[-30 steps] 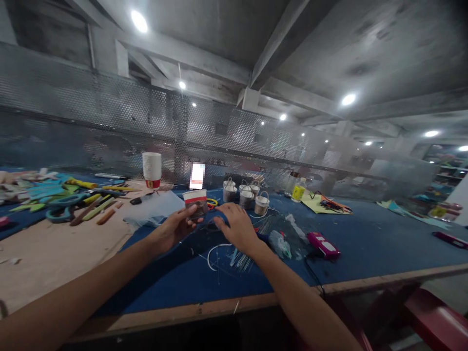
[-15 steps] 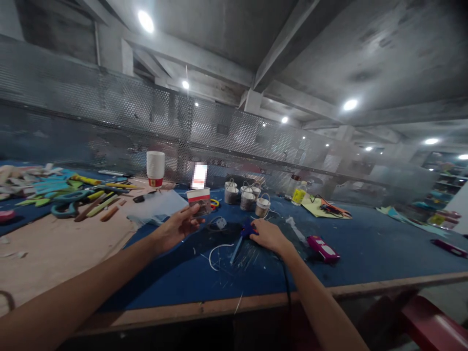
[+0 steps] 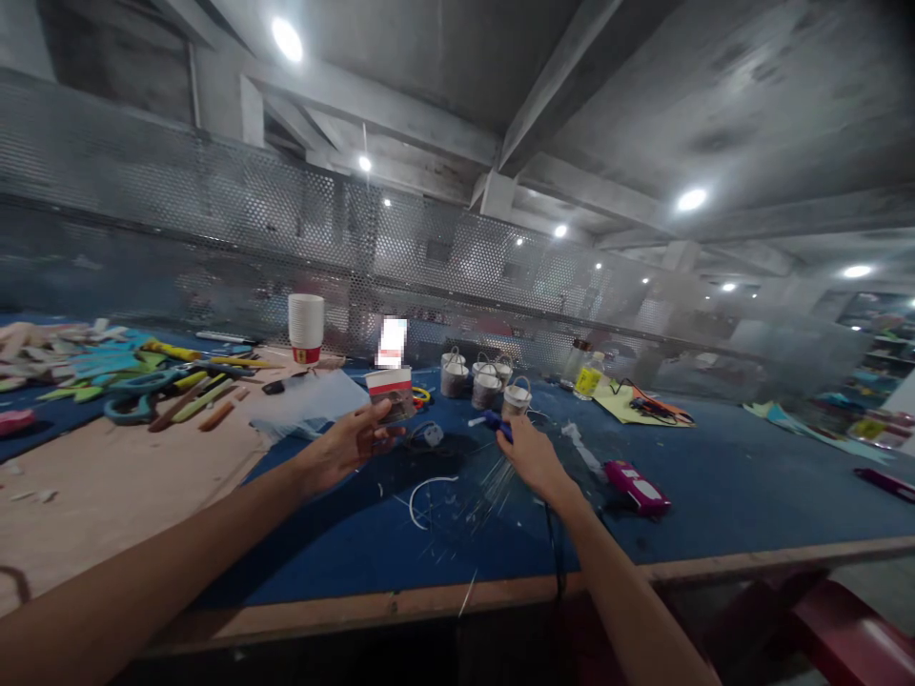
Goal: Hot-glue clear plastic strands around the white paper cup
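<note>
The blue tool [image 3: 490, 420], perhaps a glue gun, has swung round to point left; the right hand [image 3: 533, 455] grips it, hiding most of its body. The left hand [image 3: 350, 446] grips a paper cup [image 3: 391, 393] above the blue table [image 3: 357, 557], its inside out of sight. Small handled buckets [image 3: 453, 380] stand beyond, contents indistinct.

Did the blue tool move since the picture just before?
Yes. The blue tool in the right hand has moved away from the curved white strip, toward the small buckets.
</note>
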Demonstrator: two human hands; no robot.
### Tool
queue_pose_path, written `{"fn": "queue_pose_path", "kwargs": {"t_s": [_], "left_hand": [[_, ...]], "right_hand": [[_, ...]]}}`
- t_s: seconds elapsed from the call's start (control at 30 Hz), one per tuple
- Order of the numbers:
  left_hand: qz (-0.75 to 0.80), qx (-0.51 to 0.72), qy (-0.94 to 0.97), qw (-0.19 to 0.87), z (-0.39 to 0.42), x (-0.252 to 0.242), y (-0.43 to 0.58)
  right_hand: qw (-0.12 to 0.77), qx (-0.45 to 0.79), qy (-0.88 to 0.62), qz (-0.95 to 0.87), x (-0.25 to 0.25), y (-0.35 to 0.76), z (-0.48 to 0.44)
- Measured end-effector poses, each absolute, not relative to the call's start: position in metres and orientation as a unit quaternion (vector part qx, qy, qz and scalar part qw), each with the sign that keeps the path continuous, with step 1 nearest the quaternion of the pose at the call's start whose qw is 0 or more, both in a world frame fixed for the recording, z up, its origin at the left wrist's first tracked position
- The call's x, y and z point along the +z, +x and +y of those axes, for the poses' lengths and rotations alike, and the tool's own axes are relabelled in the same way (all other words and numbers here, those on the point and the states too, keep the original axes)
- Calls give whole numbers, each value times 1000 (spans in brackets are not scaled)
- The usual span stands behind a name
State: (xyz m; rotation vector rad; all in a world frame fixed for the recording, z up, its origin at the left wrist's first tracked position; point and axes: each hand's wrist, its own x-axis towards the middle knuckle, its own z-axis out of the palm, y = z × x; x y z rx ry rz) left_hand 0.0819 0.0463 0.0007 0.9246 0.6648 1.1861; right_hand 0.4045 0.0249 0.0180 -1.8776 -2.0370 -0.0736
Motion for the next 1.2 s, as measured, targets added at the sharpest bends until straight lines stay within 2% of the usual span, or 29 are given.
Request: {"fn": "queue_pose_path", "kwargs": {"t_s": [0.13, 0.27, 0.53, 0.9, 1.2], "left_hand": [[282, 522, 440, 674, 45, 0, 82], [296, 512, 461, 662, 42, 3, 83], [305, 503, 486, 646, 37, 4, 83], [289, 491, 516, 640, 35, 2, 86], [305, 490, 512, 636, 37, 0, 85]], "right_hand": [[416, 116, -549, -716, 26, 408, 31], [509, 282, -472, -663, 33, 387, 29], [516, 365, -317, -707, 7, 341, 23], [484, 269, -347, -757, 5, 348, 17], [484, 265, -358, -753, 9, 347, 12]]}}
